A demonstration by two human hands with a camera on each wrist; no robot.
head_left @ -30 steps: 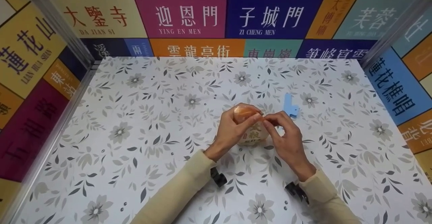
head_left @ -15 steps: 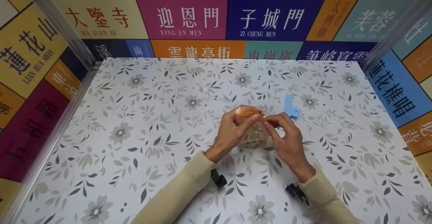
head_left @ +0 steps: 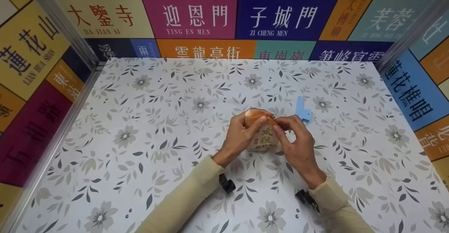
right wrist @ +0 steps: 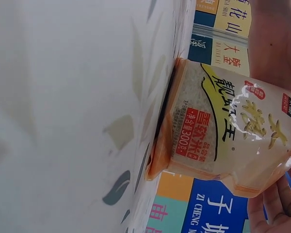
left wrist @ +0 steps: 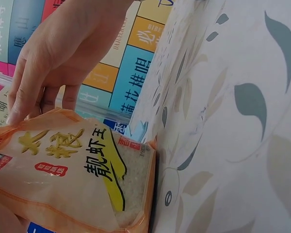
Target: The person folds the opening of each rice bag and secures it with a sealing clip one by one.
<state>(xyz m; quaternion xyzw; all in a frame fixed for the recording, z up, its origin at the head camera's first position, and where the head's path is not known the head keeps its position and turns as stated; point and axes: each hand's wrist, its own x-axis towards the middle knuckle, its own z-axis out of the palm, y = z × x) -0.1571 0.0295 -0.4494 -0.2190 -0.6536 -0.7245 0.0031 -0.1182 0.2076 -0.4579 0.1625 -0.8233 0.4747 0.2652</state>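
Note:
A small bag of rice (head_left: 263, 140), clear with orange edges and gold lettering, stands upright on the table between both hands. Its printed front and white grains show in the left wrist view, where the bag (left wrist: 72, 170) appears sideways, and in the right wrist view. My left hand (head_left: 239, 134) curves round the bag's upper left side, its thumb over the gathered orange top. From the other side, my right hand (head_left: 298, 140) pinches the top edge between thumb and forefinger. The fingers partly cover the bag's mouth, so I cannot tell whether it is sealed.
A light blue plastic clip (head_left: 302, 110) lies on the table just beyond my right hand. White floral sheeting covers the table (head_left: 158, 120). Panels with coloured lettering (head_left: 189, 17) wall off the back and both sides.
Both hands stay at the bag's top with only slight finger shifts. The bag and the blue clip keep their places; the head view tilts a little.

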